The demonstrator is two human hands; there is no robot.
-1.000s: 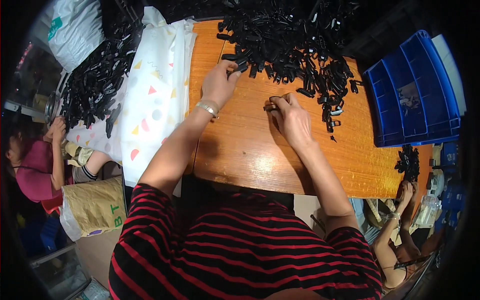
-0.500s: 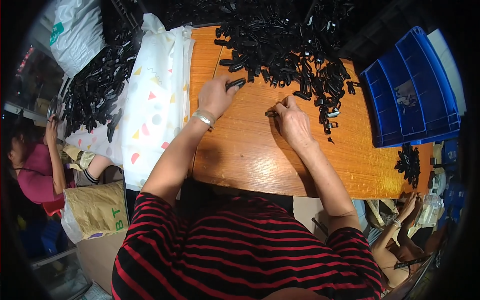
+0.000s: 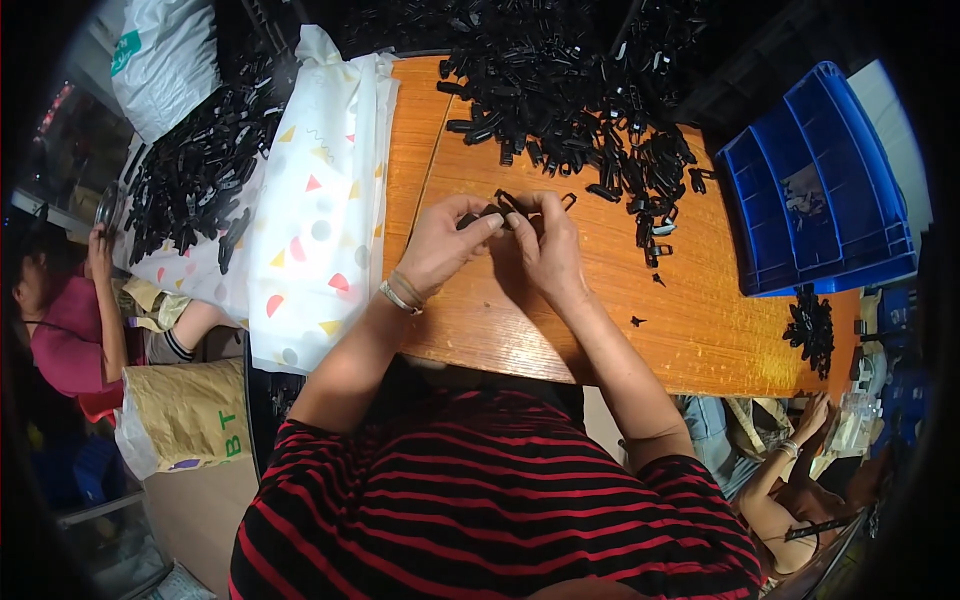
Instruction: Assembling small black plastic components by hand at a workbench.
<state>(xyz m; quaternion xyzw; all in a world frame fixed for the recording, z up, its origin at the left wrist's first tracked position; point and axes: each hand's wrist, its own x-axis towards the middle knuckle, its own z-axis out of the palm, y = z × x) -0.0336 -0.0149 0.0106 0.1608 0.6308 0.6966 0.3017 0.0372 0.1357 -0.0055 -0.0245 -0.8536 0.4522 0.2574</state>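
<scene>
My two hands meet above the wooden table. Between thumb and fingers, my left hand pinches a small black plastic piece, mostly covered by the fingertips. My right hand is closed on another black plastic piece, whose narrow frame-like end shows beside the thumb. A thin black loop sticks out past the right fingers; whether it belongs to the same piece I cannot tell. The thumbs nearly touch, and the pieces are together or very close. Beyond the hands lies a large heap of similar black plastic pieces.
The orange-brown table spreads under my hands. Patterned white sheeting borders it on the left, with another black heap beyond. A blue compartment bin stands at right. One person sits left; another person's arm shows lower right.
My hands have come together from apart, the left drawing nearer to me and the right shifting left. A tiny black bit now lies on the table right of my right hand.
</scene>
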